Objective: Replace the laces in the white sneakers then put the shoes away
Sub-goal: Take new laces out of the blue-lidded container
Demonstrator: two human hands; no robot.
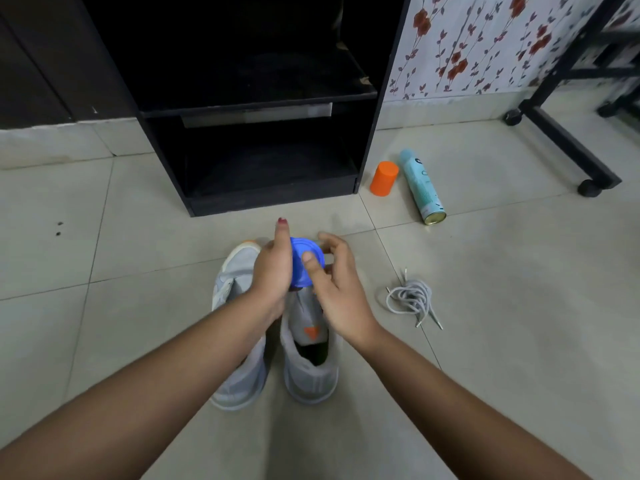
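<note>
Black shelf (256,98) on tiles; two white sneakers (311,379) sit side by side just in front of it. Left hand (273,271) and right hand (341,292) are above the sneakers; bundled grey laces (412,299) lie front-right of the shelf. Fingers of both hands curl round a blue lid (304,271).

Looking like a lived-in room of a home rather than a shop or workplace. Showing pale floor tiles (502,289) running to a tiled skirting at the far left, and floral wallpaper (467,46) with red blossoms at the far right. Showing also a black open shelf unit (256,95) standing far centre, a black wheeled frame (561,147) at the far right, and household bits lying about: a spray can (420,183), an orange cap (383,178), grey-white sneakers (311,375) near centre
</note>
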